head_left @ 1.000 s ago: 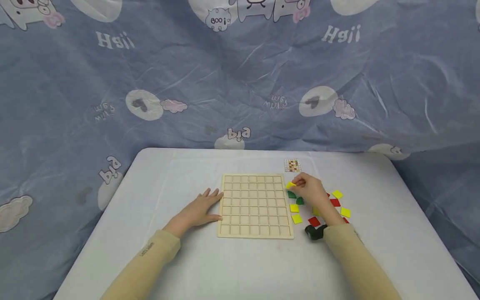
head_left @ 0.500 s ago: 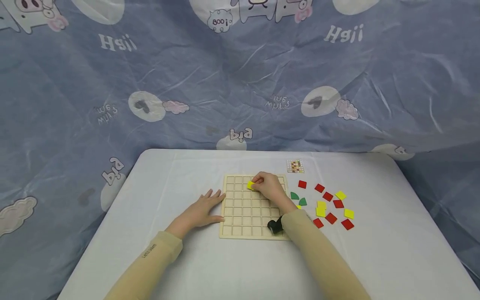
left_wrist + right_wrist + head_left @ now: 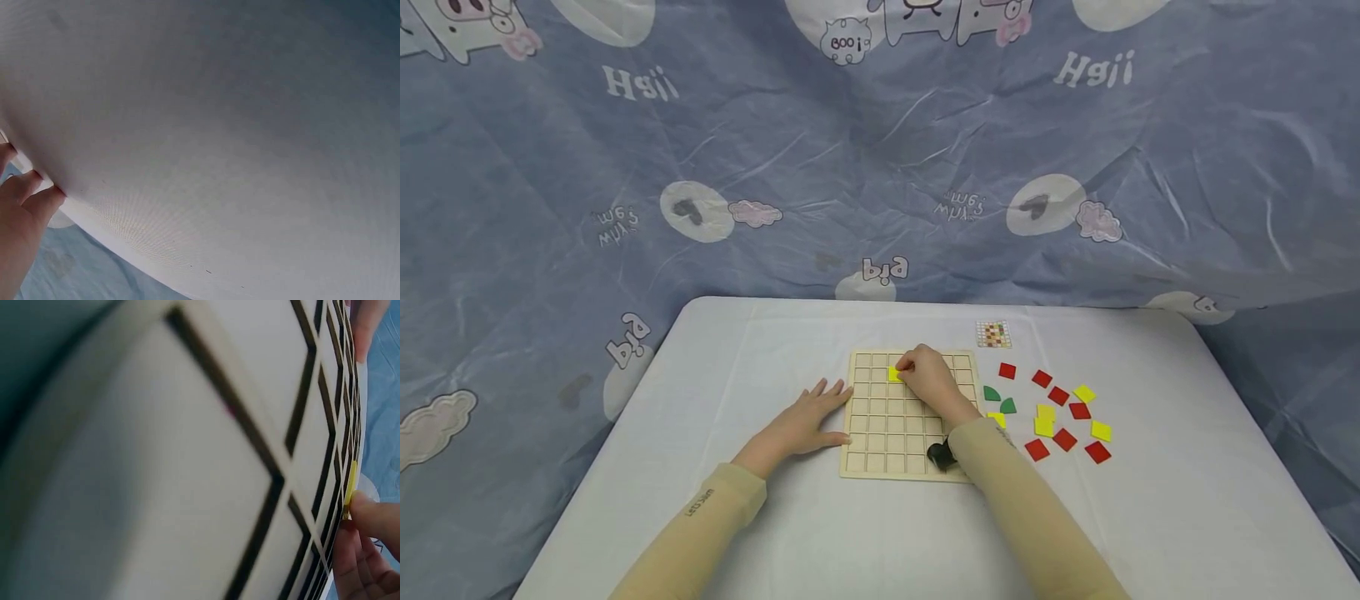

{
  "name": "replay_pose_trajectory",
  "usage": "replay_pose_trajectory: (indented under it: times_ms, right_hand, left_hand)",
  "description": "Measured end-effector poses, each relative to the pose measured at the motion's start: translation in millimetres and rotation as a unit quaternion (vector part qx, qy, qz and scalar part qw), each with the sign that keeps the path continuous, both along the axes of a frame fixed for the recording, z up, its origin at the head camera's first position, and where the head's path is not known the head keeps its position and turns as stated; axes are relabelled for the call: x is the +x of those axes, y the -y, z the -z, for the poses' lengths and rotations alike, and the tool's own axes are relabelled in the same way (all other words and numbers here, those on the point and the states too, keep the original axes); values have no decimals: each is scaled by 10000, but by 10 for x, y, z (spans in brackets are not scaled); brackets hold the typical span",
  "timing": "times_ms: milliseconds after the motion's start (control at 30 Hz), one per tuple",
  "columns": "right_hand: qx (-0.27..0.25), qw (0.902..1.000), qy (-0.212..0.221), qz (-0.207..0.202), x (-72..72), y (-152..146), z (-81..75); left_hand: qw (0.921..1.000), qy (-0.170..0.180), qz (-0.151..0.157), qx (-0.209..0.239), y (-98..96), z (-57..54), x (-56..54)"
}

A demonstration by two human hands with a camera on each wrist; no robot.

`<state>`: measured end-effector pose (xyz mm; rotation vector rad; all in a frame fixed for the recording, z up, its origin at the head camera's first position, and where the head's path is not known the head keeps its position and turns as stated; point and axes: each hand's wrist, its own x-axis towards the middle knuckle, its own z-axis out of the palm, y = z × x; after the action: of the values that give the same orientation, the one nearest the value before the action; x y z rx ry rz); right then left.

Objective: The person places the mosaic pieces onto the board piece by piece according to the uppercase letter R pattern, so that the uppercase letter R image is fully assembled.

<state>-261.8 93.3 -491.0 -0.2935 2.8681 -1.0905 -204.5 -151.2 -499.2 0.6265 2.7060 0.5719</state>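
A pale wooden grid board (image 3: pixel 876 442) lies on the white table. Over its upper part, my right hand (image 3: pixel 931 379) pinches a yellow square tile (image 3: pixel 893 374) between thumb and fingers. In the right wrist view the yellow tile (image 3: pixel 351 487) is at the thumb, on or just over the grid; contact cannot be told. My left hand (image 3: pixel 801 423) rests beside the board's left edge, fingers spread, with the forefinger and thumb at that edge. Only part of the left hand (image 3: pixel 22 215) shows in the left wrist view.
Right of the board lie several red tiles (image 3: pixel 1064 440), several yellow tiles (image 3: pixel 1044 427) and two green quarter-round pieces (image 3: pixel 992 393). A small printed grid card (image 3: pixel 994 334) is behind them. A black wrist device (image 3: pixel 938 455) hangs over the board's lower right.
My right hand has carried the yellow tile leftward from beside the board's right edge to the upper grid, then slightly further left. The left hand stays at the board's edge.
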Motion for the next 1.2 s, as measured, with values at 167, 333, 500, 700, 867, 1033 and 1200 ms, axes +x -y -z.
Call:
replay_pose_trajectory:
  times_ms: [167, 333, 500, 700, 867, 1033, 1200]
  right_hand:
    - [-45, 9999, 113, -45, 41, -17, -50]
    - [-359, 9993, 136, -29, 104, -176, -143]
    - [-450, 9988, 163, 63, 185, -481, -240]
    - [-266, 9988, 220, 343, 212, -957, -249]
    - [97, 9955, 246, 914, 194, -1310, -146]
    - [328, 9905, 354, 1291, 168, -1479, -56]
    - [565, 9853, 541, 1516, 138, -1509, -18]
  left_hand:
    - [10000, -14, -31, -41, -3, -13, 7]
    - [10000, -83, 22, 49, 2, -23, 12]
    - [9999, -125, 37, -2, 14, -15, 8]
    - [9998, -163, 57, -27, 35, -1, 4]
    - [9998, -148, 97, 53, 36, 4, 9]
    - [9998, -127, 104, 95, 30, 0, 18]
    - [9996, -179, 155, 137, 25, 7, 8]
